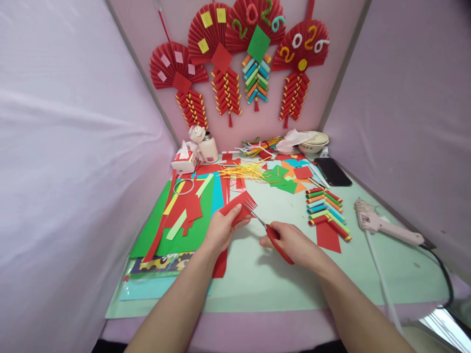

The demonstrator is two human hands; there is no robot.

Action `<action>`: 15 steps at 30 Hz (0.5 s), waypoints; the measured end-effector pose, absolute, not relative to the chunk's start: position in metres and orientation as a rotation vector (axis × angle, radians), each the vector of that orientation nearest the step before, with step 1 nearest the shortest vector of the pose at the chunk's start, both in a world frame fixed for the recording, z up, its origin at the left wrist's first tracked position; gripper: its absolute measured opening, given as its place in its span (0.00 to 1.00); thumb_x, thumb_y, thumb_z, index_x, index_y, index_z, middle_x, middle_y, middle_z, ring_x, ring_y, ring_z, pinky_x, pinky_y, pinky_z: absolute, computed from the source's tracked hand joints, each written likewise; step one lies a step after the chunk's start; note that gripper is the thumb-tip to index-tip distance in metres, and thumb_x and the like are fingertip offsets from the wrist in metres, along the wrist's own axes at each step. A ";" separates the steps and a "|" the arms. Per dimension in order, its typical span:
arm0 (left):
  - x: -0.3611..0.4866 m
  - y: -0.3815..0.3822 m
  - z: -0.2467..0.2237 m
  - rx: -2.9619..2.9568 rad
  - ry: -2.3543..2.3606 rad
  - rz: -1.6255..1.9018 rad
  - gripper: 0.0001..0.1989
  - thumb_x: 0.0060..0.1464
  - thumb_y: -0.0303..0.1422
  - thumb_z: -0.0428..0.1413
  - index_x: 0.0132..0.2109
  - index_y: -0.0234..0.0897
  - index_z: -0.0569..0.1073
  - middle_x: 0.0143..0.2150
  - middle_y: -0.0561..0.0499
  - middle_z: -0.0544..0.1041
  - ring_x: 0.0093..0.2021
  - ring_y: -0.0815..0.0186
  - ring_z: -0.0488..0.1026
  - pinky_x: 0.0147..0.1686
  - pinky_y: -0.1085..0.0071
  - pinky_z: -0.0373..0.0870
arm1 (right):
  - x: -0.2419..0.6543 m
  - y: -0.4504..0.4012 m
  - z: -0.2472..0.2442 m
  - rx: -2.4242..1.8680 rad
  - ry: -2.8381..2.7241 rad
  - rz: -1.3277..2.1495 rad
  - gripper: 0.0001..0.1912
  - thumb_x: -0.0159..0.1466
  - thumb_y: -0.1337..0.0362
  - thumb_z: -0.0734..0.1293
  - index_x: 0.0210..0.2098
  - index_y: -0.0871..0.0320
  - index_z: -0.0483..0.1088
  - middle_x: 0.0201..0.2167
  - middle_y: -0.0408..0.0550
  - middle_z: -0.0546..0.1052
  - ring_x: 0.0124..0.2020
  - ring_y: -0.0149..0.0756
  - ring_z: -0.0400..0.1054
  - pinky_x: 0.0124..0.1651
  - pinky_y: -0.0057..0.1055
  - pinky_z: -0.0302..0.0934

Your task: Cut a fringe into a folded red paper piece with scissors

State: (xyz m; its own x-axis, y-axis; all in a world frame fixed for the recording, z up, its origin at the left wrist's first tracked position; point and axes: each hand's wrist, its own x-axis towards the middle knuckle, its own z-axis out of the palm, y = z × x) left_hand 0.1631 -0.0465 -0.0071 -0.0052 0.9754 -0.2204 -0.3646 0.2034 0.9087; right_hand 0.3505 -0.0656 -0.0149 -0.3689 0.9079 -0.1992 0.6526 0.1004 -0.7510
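My left hand [222, 228] pinches a piece of red paper [235, 203] above the middle of the table. Thin slits run into the paper's right end, making a fringe. My right hand [289, 240] is wrapped round the red handles of a pair of scissors [278, 245]. The scissor blades point up and left, and their tips are at the fringed end of the paper. To the right lies a firecracker shape of coloured paper rolls [327, 211] with a red paper square [328, 238] under its lower end.
A glue gun [386, 225] with its cord lies right, near a phone [333, 171]. Coloured paper sheets [147, 240] cover the left side. Yellow strips [243, 170], a tissue box [185, 159], a white bottle [208, 148] and bowls [312, 142] stand behind. Red fan decorations [253, 24] hang on the back wall.
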 end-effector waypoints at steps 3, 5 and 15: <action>0.163 -0.046 -0.007 0.761 1.065 1.235 0.14 0.46 0.35 0.60 0.39 0.30 0.75 0.34 0.45 0.78 0.33 0.65 0.76 0.35 0.71 0.75 | 0.350 -0.065 -0.013 -1.572 -2.080 1.116 0.23 0.53 0.42 0.63 0.23 0.57 0.60 0.23 0.42 0.71 0.23 0.30 0.60 0.24 0.24 0.48; 0.163 -0.047 -0.007 0.764 1.066 1.230 0.14 0.46 0.36 0.60 0.39 0.31 0.75 0.35 0.45 0.78 0.33 0.65 0.76 0.35 0.71 0.75 | 0.350 -0.064 -0.012 -1.590 -2.087 1.091 0.23 0.53 0.42 0.63 0.22 0.57 0.60 0.22 0.42 0.70 0.23 0.30 0.60 0.23 0.24 0.48; 0.162 -0.046 -0.008 0.795 1.102 1.203 0.14 0.46 0.38 0.60 0.36 0.30 0.76 0.29 0.46 0.78 0.28 0.68 0.75 0.32 0.74 0.74 | 0.350 -0.065 -0.015 -1.552 -2.066 1.145 0.22 0.54 0.43 0.62 0.23 0.57 0.59 0.22 0.42 0.71 0.23 0.30 0.60 0.23 0.24 0.49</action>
State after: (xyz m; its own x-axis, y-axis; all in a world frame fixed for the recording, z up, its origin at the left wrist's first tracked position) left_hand 0.1621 -0.0460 -0.0079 -0.0036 0.9735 -0.2287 -0.3135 0.2160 0.9247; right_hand 0.3502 -0.0648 -0.0149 -0.3622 0.9088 -0.2070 0.6573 0.0915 -0.7481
